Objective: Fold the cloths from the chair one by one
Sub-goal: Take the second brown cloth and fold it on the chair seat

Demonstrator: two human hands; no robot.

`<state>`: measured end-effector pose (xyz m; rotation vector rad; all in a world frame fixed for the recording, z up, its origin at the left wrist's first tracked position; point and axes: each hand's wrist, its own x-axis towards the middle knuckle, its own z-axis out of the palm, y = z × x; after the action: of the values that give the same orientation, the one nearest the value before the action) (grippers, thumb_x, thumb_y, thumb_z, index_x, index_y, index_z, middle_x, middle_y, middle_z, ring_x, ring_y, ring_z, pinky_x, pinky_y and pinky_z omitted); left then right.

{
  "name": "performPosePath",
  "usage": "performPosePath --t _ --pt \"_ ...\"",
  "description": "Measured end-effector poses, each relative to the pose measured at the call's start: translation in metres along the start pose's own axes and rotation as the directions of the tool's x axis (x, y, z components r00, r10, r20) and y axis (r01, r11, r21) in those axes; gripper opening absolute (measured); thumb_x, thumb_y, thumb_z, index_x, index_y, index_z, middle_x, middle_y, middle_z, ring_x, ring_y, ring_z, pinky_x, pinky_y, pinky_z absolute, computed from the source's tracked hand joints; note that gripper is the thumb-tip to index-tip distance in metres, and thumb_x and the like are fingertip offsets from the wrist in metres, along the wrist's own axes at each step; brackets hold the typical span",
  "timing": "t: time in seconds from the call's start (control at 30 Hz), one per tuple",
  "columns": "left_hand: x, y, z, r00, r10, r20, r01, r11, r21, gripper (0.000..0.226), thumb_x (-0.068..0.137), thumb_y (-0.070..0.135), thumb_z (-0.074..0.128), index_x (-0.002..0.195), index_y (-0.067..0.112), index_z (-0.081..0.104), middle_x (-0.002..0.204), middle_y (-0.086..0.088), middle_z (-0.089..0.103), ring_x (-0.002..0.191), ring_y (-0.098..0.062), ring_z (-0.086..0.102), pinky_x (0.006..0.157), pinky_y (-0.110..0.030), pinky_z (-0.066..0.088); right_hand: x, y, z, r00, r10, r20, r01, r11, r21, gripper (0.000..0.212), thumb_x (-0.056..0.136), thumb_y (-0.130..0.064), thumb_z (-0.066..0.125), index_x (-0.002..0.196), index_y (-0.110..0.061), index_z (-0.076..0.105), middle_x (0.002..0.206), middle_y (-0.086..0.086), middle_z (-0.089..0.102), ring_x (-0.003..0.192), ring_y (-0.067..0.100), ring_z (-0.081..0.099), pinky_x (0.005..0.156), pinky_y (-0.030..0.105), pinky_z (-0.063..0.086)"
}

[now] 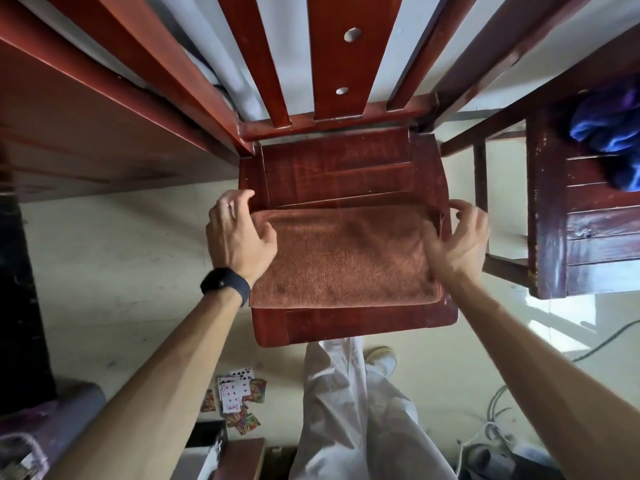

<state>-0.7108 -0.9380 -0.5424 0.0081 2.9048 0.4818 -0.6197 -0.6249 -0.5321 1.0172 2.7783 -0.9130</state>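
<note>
- Rust-brown terry cloth (pixel 346 258) folded into a flat rectangle, lying on the near half of the red wooden chair (pixel 332 168) seat, near edge just short of the seat's front rim.
- Left hand (pixel 239 233) at the cloth's far left corner: thumb flat on the pile, fingers curled down over the corner; pressing or pinching, impossible to tell.
- Right hand (pixel 457 233) at the cloth's far right corner: thumb against the cloth's right edge, fingers loosely bent and lifted clear of the fabric, gripping nothing visible.
- Black wristband (pixel 225 285) round the left wrist, face blank from this angle.
- Far half of the seat bare, scuffed varnish showing; slatted backrest rising behind it, two pale round holes in the middle slat.
- Blue cloth (pixel 609 133) bunched in a heap on a second, darker chair (pixel 554 220) to the right, well apart from the brown one.
- Playing cards (pixel 235 396) scattered on the pale floor (pixel 121 271) near the left forearm: some face up with red diamond pips and black spade pips, others face down with multicoloured patterned backs; corner figures too small to read.
- White trousers (pixel 346 410) and a pale shoe (pixel 381 362) directly below the seat's front edge.
- Tangle of pale cables (pixel 491 417) on the floor at lower right.
</note>
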Motion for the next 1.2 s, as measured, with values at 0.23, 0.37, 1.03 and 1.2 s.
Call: performPosePath --t 0.23,0.37,1.03,1.2 --pt "-0.056 0.013 0.064 0.954 0.24 0.18 -0.269 0.951 0.154 0.073 0.09 0.06 0.042 0.155 0.033 0.022 0.165 -0.003 0.007 0.151 -0.033 0.01 0.117 -0.06 0.014 -0.033 0.012 0.053 0.862 -0.364 0.353 0.489 0.779 -0.391 0.064 0.1 -0.056 0.034 0.158 -0.034 0.021 0.168 0.001 0.011 0.155 0.02 0.004 0.121 0.056 0.01" --pt "-0.052 -0.011 0.085 0.952 0.257 0.166 -0.294 0.919 0.265 0.078 0.088 0.076 0.029 0.155 0.041 0.01 0.166 -0.001 -0.003 0.152 -0.033 -0.002 0.116 -0.064 0.008 -0.014 0.045 0.061 0.851 -0.37 0.373 0.517 0.717 -0.468 0.069 0.096 -0.072 0.025 0.158 -0.044 0.009 0.169 -0.003 0.001 0.155 0.021 0.001 0.118 0.067 0.007" --pt "-0.073 0.13 0.047 0.974 0.133 0.183 -0.132 0.991 -0.017 0.065 0.081 0.019 0.057 0.143 0.036 0.045 0.158 -0.005 0.029 0.141 -0.029 0.032 0.115 -0.053 0.024 -0.142 0.064 0.001 0.941 0.112 0.32 -0.093 0.993 -0.074 0.036 0.088 -0.034 0.063 0.121 -0.02 0.056 0.107 0.005 0.06 0.094 0.024 0.053 0.087 0.046 0.05" --pt "-0.167 0.073 0.04 0.858 -0.433 0.277 0.485 0.86 -0.158 0.045 0.082 0.028 0.07 0.12 0.009 0.057 0.116 -0.016 0.061 0.11 -0.036 0.056 0.091 -0.044 0.046 -0.132 0.068 0.005 0.783 0.435 0.444 -0.451 0.889 -0.074 0.032 0.086 -0.031 0.069 0.108 -0.014 0.052 0.104 0.005 0.067 0.094 0.024 0.059 0.078 0.03 0.042"
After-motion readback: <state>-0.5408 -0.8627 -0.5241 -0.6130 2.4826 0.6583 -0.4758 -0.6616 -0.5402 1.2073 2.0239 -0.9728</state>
